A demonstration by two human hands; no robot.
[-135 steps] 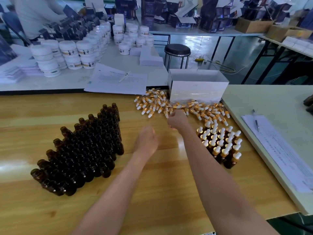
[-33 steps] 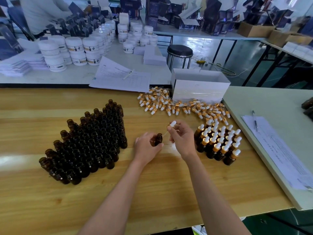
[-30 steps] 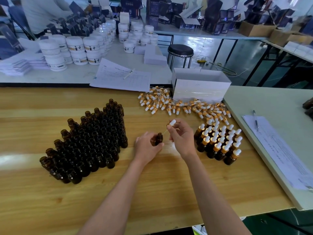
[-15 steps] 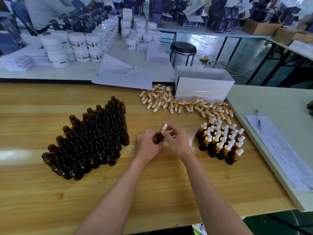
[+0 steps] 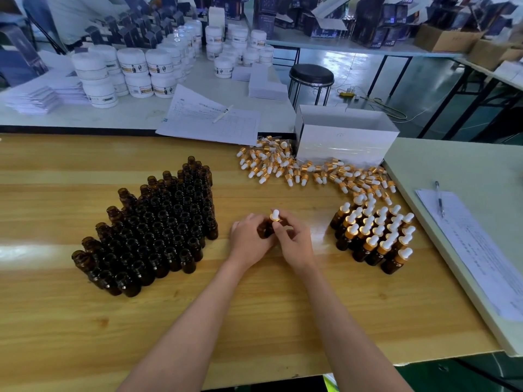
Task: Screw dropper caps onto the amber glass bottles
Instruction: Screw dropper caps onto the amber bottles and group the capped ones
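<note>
Standing by the tabletop [image 5: 254, 321] here: the left grip [image 5: 249, 239] wraps round one amber bottle [image 5: 267, 229] at its middle, probably to stop it spinning, while the right grip [image 5: 294, 239] pinches the dropper cap [image 5: 275, 215] on its neck to twist it. Open bottles [image 5: 158, 230] sit left, capped bottles [image 5: 373, 236] right, loose caps [image 5: 283, 165] behind, so every reach looks short.

The left hand [image 5: 249, 241] and right hand [image 5: 294, 239] cover most of the bottle [image 5: 267, 230] between them, so how far its cap [image 5: 275, 214] is seated cannot be told. Print on the paper sheet [image 5: 481, 250] and the jar labels [image 5: 133, 67] is too small to read; the top edge cuts off a person [image 5: 76, 12]
</note>
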